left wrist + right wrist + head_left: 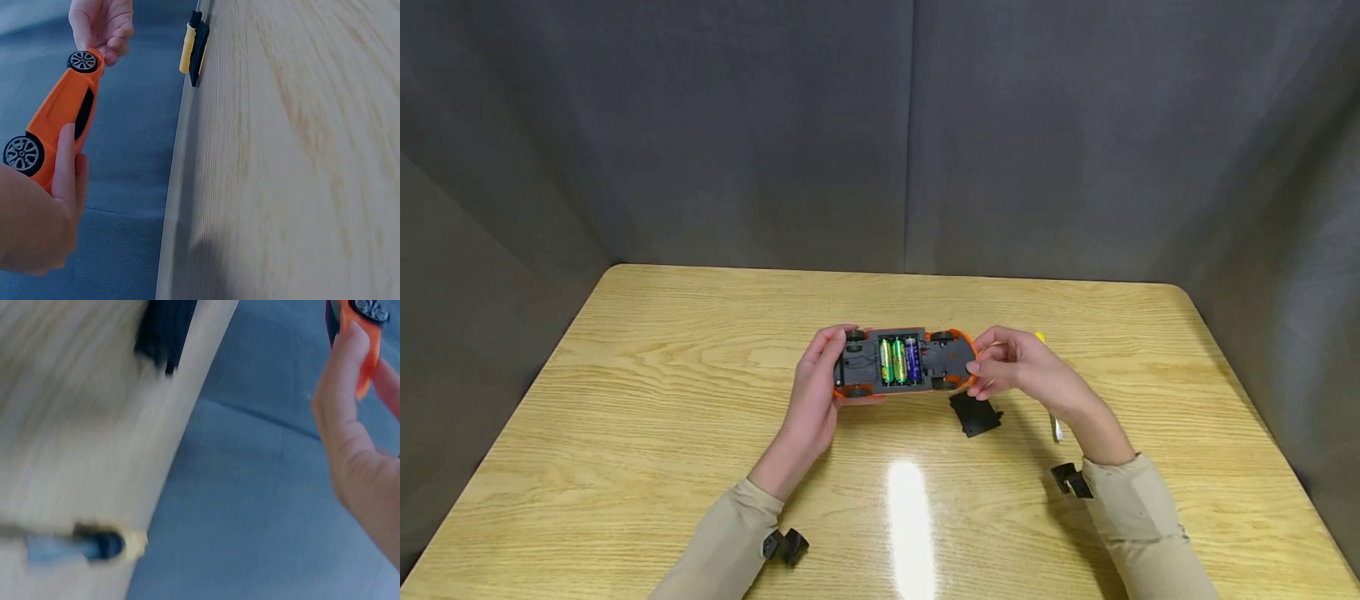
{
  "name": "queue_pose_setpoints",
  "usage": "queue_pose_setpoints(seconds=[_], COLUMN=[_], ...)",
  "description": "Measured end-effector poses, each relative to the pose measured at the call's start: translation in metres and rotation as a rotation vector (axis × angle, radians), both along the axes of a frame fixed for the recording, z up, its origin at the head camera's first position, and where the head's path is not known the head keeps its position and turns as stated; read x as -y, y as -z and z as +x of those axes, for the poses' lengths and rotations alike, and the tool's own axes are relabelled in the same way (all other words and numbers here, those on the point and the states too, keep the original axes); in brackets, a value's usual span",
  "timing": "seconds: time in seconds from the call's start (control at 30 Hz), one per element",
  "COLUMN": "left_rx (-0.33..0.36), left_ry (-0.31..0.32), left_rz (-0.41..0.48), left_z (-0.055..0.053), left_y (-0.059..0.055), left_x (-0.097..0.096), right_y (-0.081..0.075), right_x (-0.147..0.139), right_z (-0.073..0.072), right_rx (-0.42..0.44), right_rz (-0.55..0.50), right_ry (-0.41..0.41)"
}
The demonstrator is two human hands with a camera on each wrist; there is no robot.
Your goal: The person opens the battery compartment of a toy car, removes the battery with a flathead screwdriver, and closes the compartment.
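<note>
An orange toy car (pixel 863 367) is held above the table with its dark underside toward the head view. Its open battery bay shows two green batteries (pixel 892 361) and a blue-purple battery (pixel 913 360) side by side. My left hand (pixel 814 392) grips the car's left end, fingers along its side in the left wrist view. At the other end, my right hand (pixel 1033 371) pinches the orange edge between thumb and fingers. A black battery cover (pixel 975 415) lies on the table below the car's right end.
A yellow-handled screwdriver (pixel 188 47) lies on the wooden table (pixel 700 467), partly hidden behind the right hand in the head view. Dark grey curtain panels (pixel 760 142) stand behind and beside the table. A small black camera mount (pixel 786 546) sits at each wrist.
</note>
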State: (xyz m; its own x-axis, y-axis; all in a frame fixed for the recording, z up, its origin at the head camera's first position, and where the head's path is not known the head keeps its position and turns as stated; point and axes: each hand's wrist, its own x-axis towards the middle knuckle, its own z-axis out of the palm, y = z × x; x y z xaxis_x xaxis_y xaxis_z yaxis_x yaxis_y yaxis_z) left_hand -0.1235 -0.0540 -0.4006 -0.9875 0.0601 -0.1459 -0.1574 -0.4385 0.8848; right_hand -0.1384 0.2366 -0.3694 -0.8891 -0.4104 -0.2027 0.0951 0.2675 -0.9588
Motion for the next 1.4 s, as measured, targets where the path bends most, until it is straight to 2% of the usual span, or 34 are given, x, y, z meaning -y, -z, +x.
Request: queue_pose_setpoints(seconds=[0.1,0.17,0.23,0.33,0.47,0.67,0.9,1.07,1.17,1.27,1.4], left_rx=[0.001,0.002,0.003,0.0,-0.009,-0.011,-0.025,-0.027,-0.024,-0.024,-0.018], left_ry=[-0.027,-0.035,-0.036,-0.03,-0.023,-0.021,-0.022,-0.024,-0.01,-0.023,-0.03], left_rz=[-0.019,-0.028,-0.027,-0.02,-0.013,-0.024,-0.035,-0.053,-0.063,-0.079,-0.067], left_z=[-0.001,-0.001,-0.001,0.0,0.001,0.001,0.001,0.002,0.002,0.002,0.002], left_y=[0.001,0.001,0.001,0.002,0.004,0.005,0.003,0.002,0.002,0.001,0.0], left_x=[-0.001,0.0,0.0,0.0,0.002,0.002,0.0,-0.001,-0.002,-0.003,-0.003], right_y=[-0.006,-0.009,-0.011,-0.008,-0.002,0.009,0.023,0.029,0.024,0.01,-0.008], right_x=[-0.015,-0.029,-0.044,-0.061,-0.069,-0.063,-0.063,-0.07,-0.072,-0.073,-0.071], right_z=[0.001,0.001,0.001,0.0,-0.004,-0.009,-0.012,-0.012,-0.01,-0.008,-0.001], right_rx=[-0.098,-0.183,-0.225,-0.199,-0.085,-0.01,0.0,-0.018,-0.046,-0.085,-0.16], right_rz=[0.176,0.362,0.529,0.703,0.775,0.764,0.735,0.656,0.605,0.541,0.394], right_ry=[-0.013,0.008,0.034,0.024,-0.02,-0.03,-0.021,-0.035,0.007,0.093,0.211])
